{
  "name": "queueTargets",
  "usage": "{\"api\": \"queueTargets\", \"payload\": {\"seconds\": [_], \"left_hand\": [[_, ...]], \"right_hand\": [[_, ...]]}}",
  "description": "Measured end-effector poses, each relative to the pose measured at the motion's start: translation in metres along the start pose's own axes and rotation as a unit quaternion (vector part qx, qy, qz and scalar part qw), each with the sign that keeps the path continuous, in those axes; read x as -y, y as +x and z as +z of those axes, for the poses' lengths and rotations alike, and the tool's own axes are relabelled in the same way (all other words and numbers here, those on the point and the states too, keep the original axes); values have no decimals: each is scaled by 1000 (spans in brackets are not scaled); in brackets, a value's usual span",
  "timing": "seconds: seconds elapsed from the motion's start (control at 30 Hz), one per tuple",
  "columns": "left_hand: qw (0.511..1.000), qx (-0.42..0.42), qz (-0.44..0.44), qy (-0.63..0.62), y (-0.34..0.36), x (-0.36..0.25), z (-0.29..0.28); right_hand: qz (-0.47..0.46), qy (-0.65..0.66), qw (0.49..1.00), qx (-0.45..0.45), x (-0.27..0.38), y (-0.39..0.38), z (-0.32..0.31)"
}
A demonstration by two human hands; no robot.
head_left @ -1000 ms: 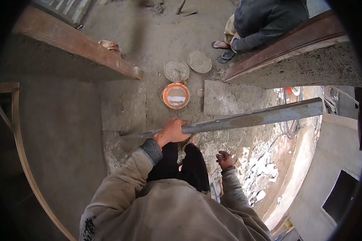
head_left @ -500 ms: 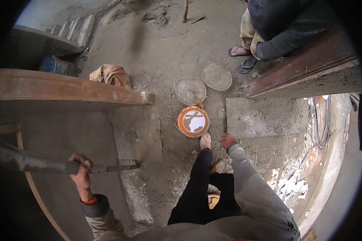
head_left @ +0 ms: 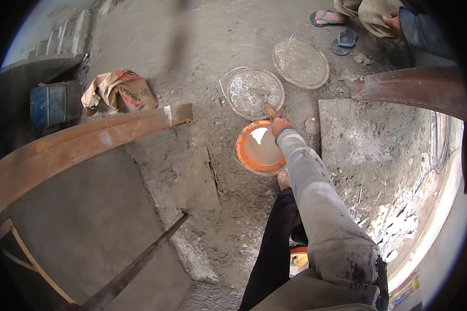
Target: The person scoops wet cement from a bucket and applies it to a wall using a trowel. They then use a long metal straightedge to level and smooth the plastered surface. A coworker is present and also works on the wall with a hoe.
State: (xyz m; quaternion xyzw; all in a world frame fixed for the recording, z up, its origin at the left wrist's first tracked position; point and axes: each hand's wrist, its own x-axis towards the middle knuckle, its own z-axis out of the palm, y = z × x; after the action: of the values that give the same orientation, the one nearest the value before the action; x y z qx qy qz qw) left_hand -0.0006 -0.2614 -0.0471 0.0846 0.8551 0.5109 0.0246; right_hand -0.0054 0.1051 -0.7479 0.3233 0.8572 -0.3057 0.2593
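While right hand (head_left: 280,124) grips trowel (head_left: 270,109) over grey bucket (head_left: 237,110), left hand unseen: can't tell.

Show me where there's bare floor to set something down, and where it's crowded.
Bare ground lies between the paper sack and the wire-handled mortar container. The grey slab, bordered by the right-side brown beam and cables, is free too. It's crowded where the orange bucket, trowel, right hand and foot bunch together.

Water bucket (head_left: 241,145): before the foot (head_left: 284,180) | first mortar bucket (head_left: 282,98): just beyond, trowel blade (head_left: 258,91) inside | second mortar bucket (head_left: 325,76): farther right | sack (head_left: 120,93): left of all buckets
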Motion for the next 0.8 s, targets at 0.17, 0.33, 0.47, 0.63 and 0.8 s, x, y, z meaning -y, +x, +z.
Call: {"api": "queueTargets", "payload": {"seconds": [0.17, 0.33, 0.47, 0.63, 0.8], "left_hand": [[999, 0, -44, -31, -1, 11, 5], [1000, 21, -19, 8, -7, 16, 53], [994, 106, -20, 34, -50, 22, 118], [939, 331, -39, 86, -116, 16, 231], [936, 308, -67, 159, -206, 57, 345]], "right_hand": [[-82, 81, 992, -46, -12, -80, -69], [35, 690, 700, 182, -119, -209, -107], [46, 681, 661, 313, -194, -359, -151], [206, 760, 591, 174, -292, -465, -119], [53, 768, 638, -13, -396, -619, -155]]}}
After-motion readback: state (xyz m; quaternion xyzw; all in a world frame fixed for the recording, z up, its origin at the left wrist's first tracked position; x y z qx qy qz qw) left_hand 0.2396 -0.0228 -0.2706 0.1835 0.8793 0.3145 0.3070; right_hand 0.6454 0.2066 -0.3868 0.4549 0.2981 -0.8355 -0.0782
